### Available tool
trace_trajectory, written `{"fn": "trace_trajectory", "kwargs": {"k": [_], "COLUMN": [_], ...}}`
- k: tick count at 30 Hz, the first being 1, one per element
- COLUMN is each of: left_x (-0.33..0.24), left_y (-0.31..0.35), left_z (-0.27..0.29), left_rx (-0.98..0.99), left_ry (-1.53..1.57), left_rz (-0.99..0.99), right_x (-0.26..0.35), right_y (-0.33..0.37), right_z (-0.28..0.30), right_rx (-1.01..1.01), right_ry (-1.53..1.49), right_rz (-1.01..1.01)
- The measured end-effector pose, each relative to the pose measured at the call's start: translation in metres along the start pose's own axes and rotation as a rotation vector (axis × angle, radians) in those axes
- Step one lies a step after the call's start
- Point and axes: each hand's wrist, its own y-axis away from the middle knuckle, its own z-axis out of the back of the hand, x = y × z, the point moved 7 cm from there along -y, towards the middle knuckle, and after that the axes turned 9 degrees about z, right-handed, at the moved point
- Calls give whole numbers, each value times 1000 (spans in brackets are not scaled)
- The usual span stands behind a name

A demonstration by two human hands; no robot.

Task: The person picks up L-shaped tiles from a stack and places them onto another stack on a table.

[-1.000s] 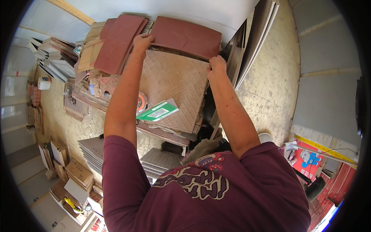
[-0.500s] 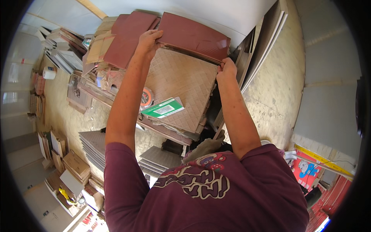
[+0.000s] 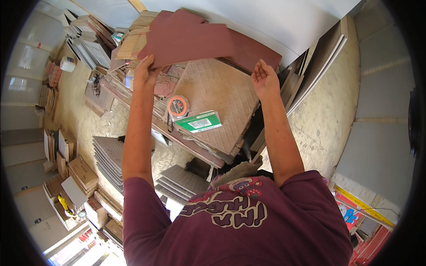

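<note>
My left hand (image 3: 145, 74) grips the near left corner of a reddish-brown tile (image 3: 191, 44). That tile lies slanted over other tiles of the same colour (image 3: 184, 17). My right hand (image 3: 266, 80) is open and empty, palm turned up with fingers slightly curled. It is just short of another reddish-brown tile (image 3: 255, 51), which lies partly under the held one. Between my forearms is a beige, diamond-patterned tile (image 3: 217, 97) on top of a stack. On it lie an orange-and-black tape measure (image 3: 178, 106) and a green-and-white card (image 3: 199, 122).
Grey stepped tile stacks (image 3: 108, 159) stand on the floor at lower left. Long panels (image 3: 321, 62) lean along the right side. Torn cardboard (image 3: 134, 42) lies left of the reddish tiles. Cartons (image 3: 82, 175) and leaning tiles (image 3: 95, 51) line the left.
The reddish-brown tile has shifted left with my left hand, uncovering another at right. My right hand has let go of it and opened. The view has shifted slightly.
</note>
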Motion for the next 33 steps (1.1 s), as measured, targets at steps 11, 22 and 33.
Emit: {"fn": "trace_trajectory", "kwargs": {"k": [11, 22, 33], "left_x": [11, 32, 25], "left_y": [-32, -45, -45], "left_z": [64, 65, 70], "left_rx": [-145, -181, -345], "left_ry": [323, 493, 13], "left_rz": [-52, -79, 170], "right_x": [0, -1, -9], "right_y": [5, 8, 32], "right_z": [-10, -17, -63], "right_rx": [68, 123, 334], "right_ry": [40, 57, 302], "right_rz": [-31, -43, -48]}}
